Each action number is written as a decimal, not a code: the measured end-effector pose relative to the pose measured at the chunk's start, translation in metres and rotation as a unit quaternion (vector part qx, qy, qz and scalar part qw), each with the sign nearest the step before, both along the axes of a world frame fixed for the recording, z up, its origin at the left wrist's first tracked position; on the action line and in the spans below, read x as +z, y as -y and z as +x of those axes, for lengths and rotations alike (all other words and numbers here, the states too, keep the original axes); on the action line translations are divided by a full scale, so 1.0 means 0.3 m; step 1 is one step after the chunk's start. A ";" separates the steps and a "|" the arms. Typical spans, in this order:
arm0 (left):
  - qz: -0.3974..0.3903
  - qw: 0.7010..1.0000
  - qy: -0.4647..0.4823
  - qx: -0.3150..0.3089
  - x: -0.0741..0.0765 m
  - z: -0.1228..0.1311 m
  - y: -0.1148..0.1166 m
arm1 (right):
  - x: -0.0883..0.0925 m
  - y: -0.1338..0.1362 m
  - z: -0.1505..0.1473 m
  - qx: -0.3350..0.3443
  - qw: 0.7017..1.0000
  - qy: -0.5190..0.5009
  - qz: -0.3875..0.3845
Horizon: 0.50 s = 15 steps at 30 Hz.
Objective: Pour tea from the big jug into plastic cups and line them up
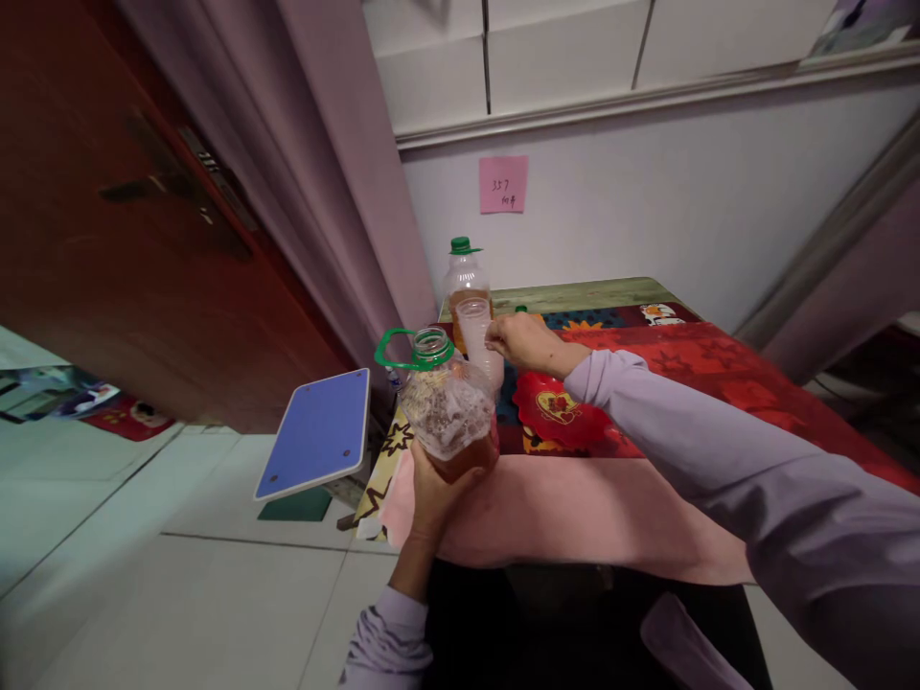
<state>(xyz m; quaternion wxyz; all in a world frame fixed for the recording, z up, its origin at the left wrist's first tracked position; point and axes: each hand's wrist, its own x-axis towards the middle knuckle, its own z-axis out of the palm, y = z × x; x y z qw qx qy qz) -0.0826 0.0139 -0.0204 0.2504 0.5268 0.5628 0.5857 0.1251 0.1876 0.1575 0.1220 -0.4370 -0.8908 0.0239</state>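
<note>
On the near left corner of the table stands a large clear plastic jug with an uncapped mouth and a green carrying handle tilted to the left. Brown liquid and pale foam are inside it. Low on its side, my left hand is wrapped around the jug. Just behind the jug is a tall stack of clear plastic cups. My right hand pinches the side of the stack near its upper part, fingertips partly hidden. A second jug, capped in green and holding brown liquid, stands behind the cups.
A red dish with a gold heart lies under my right forearm. Pink cloth covers the table's front edge. A small green object shows behind my right hand. The blue board stands left; a pink note is on the wall.
</note>
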 end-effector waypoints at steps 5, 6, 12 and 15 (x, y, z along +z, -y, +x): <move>-0.001 1.000 -0.014 0.005 0.007 -0.007 -0.005 | -0.015 -0.030 0.000 0.006 0.999 -0.052 0.011; -0.002 1.000 -0.013 0.008 0.005 -0.008 -0.005 | -0.019 -0.034 0.000 0.008 0.998 -0.069 0.015; 0.001 1.000 -0.029 0.010 0.002 -0.005 -0.001 | -0.026 -0.033 -0.008 0.012 0.985 -0.169 0.022; 0.002 1.000 -0.027 0.009 0.007 -0.002 0.001 | 0.011 -0.006 0.011 0.032 0.972 -0.230 0.043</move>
